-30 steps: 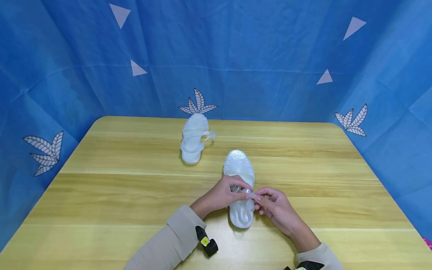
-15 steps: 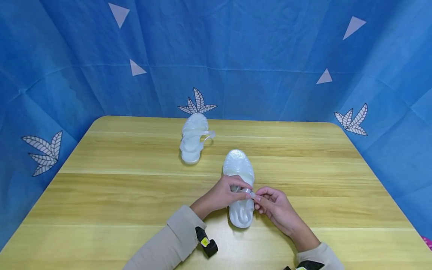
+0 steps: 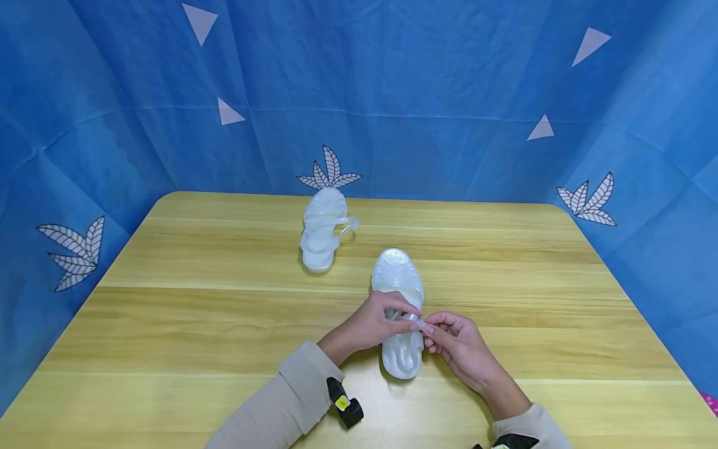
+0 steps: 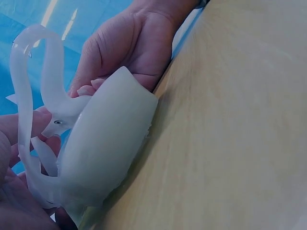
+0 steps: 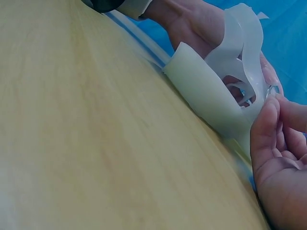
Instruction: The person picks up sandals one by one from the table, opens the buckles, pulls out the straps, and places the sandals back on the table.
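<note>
A translucent white jelly sandal [image 3: 397, 272] lies on the table, toe pointing away, its heel [image 4: 105, 139] large in the left wrist view. From the left, my left hand [image 3: 367, 321] reaches over the sandal and pinches its ankle strap beside the small metal buckle [image 5: 272, 90]. At the right edge of the shoe, my right hand [image 3: 462, 352] pinches the strap's end between thumb and forefinger. The heel part of the strap stands up as a loop [image 4: 21, 81]. Fingers partly hide the buckle.
A matching sandal [image 3: 326, 202] lies farther back and left on the wood-grain table [image 3: 196, 324], its strap sticking out to the right. Blue cloth [image 3: 426, 75] with white triangles and leaf prints hangs behind and along the sides.
</note>
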{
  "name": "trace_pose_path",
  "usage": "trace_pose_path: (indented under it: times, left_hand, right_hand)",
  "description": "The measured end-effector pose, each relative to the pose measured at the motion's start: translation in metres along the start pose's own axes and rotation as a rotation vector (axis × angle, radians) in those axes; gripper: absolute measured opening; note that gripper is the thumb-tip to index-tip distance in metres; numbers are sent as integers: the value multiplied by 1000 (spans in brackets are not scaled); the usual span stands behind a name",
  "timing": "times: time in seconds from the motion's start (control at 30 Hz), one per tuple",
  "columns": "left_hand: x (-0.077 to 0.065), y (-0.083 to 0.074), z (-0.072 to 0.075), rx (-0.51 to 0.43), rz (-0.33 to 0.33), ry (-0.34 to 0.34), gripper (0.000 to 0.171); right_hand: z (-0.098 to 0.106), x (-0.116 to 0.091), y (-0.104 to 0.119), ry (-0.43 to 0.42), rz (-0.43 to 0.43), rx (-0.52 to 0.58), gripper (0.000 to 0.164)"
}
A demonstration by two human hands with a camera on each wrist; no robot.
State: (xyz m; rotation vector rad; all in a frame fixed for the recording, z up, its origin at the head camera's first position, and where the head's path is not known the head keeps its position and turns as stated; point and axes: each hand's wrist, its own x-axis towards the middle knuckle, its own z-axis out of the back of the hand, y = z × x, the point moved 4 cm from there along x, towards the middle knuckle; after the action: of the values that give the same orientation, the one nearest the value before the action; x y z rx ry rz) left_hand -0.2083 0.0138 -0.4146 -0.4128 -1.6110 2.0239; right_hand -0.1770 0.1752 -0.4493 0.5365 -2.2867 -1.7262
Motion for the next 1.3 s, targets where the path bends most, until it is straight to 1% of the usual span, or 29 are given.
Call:
trace_pose_path:
  times: [0.1,0.2,0.33,0.5,0.67,0.9,1.13,1.3]
  left_hand:
    - [3,11,-1,-3,-2,-8,19]
    - [5,15,-2,-9,-17,-5,19]
    - [5,15,-2,-9,-38,2,18]
    - [5,15,-2,-11,-35,-5,18]
    - [5,14,-2,-23,-38,-18,18]
    - [4,13,-3,-10,-30,-37,16]
    - [4,12,-2,3,-44,-35,17]
    - [4,13,-2,7,-25,-8,18]
  right_hand:
    - [-1,1,-1,1,6,24,13]
    - [-2,2,-2,-5,11,45,15]
    - [-3,3,-3,-27,16,46,15]
    - [-6,4,-3,-62,34,59,17]
    - [-8,5,-5,-97,34,82,17]
    - [-11,5,-5,-114,25,128,18]
    - [-14,6,-3,-166,18,105,19]
    - [-10,4,-1,-163,-5,47,14]
